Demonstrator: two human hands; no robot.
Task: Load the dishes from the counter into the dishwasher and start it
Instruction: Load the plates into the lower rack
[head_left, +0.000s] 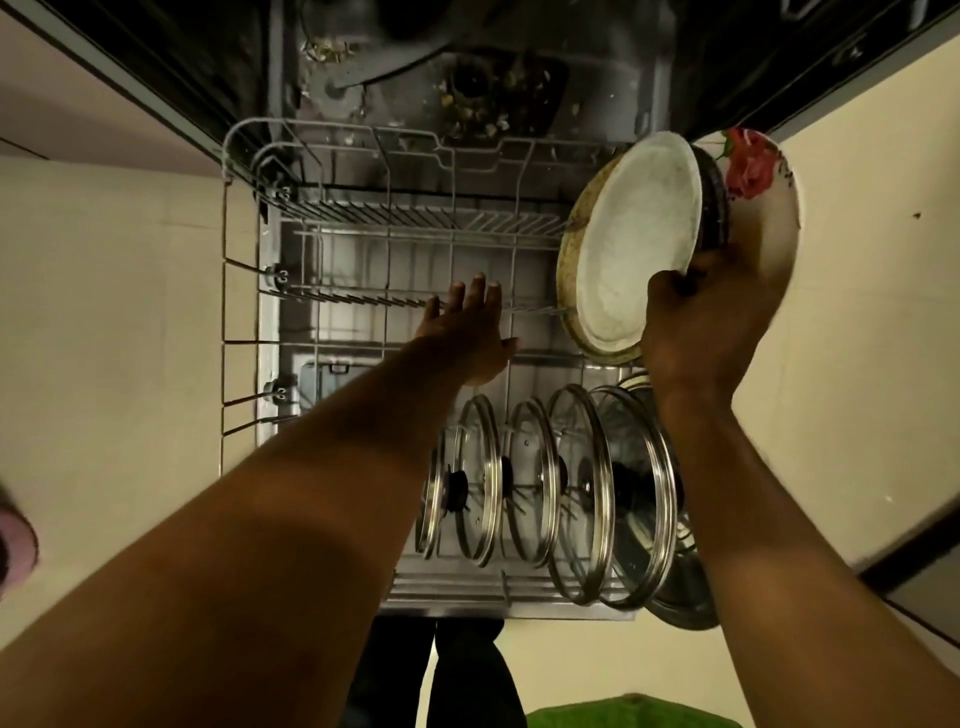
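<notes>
The lower dishwasher rack (244, 343) is pulled out over the open door, seen from above. My right hand (701, 332) grips a stack of plates on edge at the rack's right side: a white plate (639, 234) in front, a dark one behind it, and a plate with a red flower (763, 208) at the back. My left hand (467, 332) reaches over the middle row of tines with fingers straight, holding nothing. Several glass lids (576, 493) with steel rims stand upright in the near right part of the rack.
The dishwasher tub (493, 83) behind the rack is dark, with food bits around its filter. Pale floor tiles lie left and right. A green mat (623, 714) shows at the bottom edge, and dark trouser legs stand below the rack.
</notes>
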